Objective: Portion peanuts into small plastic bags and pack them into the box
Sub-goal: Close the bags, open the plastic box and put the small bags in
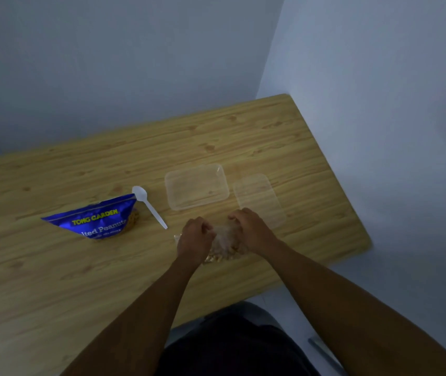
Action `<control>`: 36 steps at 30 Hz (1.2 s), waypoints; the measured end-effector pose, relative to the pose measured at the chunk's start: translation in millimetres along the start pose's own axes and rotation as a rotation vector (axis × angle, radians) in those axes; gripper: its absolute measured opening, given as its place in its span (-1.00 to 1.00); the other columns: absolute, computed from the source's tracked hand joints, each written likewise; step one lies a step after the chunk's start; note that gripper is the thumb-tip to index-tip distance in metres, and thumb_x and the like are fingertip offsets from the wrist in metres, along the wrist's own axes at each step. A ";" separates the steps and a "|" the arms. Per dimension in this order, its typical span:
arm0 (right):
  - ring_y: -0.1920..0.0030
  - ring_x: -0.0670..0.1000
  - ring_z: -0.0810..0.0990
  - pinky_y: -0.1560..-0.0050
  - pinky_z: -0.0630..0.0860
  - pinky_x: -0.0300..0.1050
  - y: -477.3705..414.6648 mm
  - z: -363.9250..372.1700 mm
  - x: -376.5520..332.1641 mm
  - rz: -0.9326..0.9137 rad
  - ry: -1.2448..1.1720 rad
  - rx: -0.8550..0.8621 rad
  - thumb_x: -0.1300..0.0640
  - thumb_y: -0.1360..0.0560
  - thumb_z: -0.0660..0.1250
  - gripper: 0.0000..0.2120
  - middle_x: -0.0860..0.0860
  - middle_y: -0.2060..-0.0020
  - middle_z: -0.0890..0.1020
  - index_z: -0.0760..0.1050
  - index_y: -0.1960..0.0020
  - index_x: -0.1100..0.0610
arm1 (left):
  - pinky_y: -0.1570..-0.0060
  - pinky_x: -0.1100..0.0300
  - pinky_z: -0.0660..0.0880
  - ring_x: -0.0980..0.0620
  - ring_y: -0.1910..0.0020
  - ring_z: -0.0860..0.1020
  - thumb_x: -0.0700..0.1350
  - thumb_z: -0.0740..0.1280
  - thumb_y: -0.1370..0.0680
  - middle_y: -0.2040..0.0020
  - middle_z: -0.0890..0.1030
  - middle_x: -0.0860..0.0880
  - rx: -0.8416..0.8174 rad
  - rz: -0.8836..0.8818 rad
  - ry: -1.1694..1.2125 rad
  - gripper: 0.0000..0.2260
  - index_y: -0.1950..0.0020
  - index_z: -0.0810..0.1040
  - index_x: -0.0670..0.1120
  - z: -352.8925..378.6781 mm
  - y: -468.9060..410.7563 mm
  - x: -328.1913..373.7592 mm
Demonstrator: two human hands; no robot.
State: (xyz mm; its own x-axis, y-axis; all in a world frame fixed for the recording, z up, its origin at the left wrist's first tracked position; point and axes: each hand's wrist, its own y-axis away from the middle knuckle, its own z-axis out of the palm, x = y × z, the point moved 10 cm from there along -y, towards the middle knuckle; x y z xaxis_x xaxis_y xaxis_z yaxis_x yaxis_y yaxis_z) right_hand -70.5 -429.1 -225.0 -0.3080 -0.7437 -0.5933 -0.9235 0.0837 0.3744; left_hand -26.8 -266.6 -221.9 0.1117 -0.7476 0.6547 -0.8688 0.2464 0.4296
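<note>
Table (53,280) wood is spreading wide at lower left; near its lower edge we are gripping the bag (224,244) with left hand (195,240) and right hand (249,230), fingers curled.

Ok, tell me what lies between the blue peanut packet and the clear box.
Only the white spoon, lying flat on the wooden table, in the head view.

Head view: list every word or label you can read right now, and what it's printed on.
"TONG GARDEN": yellow letters on the blue peanut packet.
"lted Peanut": white letters lower on the same packet; the start is folded out of sight and the end is cut off.
Small line under that: too blurred to read.
White spoon, clear box, lid, small bag: no text visible.
</note>
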 end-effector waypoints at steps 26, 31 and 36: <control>0.32 -0.13 0.55 0.23 0.52 -0.13 -8.5 -34.5 -55.0 0.099 -0.279 -0.438 0.24 -0.50 0.39 -0.85 -0.11 0.38 0.61 0.56 0.23 0.07 | 0.27 0.18 0.52 0.08 0.31 0.62 -0.17 0.24 -0.65 0.27 0.69 -0.01 -0.326 -0.011 0.451 -0.87 -0.06 0.52 -0.21 -44.3 6.5 26.9; 0.29 -0.06 0.69 0.22 0.60 -0.12 -41.1 -68.4 -85.9 0.091 -0.376 -0.276 0.24 -0.53 0.36 -0.90 0.08 0.25 0.75 0.52 0.16 0.14 | 0.24 0.13 0.54 0.05 0.30 0.63 -0.08 0.26 -0.65 0.17 0.72 -0.04 -0.162 -0.033 0.515 -0.88 -0.06 0.52 -0.12 -89.0 -34.3 27.4; 0.23 0.00 0.73 0.17 0.64 0.05 -88.2 -79.5 -97.7 0.042 -0.285 -0.142 0.20 -0.43 0.40 -0.96 0.04 0.30 0.74 0.56 0.19 0.16 | 0.28 0.14 0.54 0.11 0.31 0.63 -0.10 0.26 -0.64 0.16 0.72 -0.07 -0.029 -0.005 0.403 -0.85 -0.08 0.55 -0.15 -109.5 -75.9 31.9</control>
State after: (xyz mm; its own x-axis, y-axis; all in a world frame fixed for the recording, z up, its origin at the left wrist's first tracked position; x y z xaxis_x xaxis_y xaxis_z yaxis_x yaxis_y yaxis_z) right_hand 59.3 -416.6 -143.4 -0.4153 -0.5241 -0.7435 -0.8736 0.0018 0.4867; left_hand 95.5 -241.6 -165.6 0.3014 -0.4489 0.8412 -0.8543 0.2647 0.4474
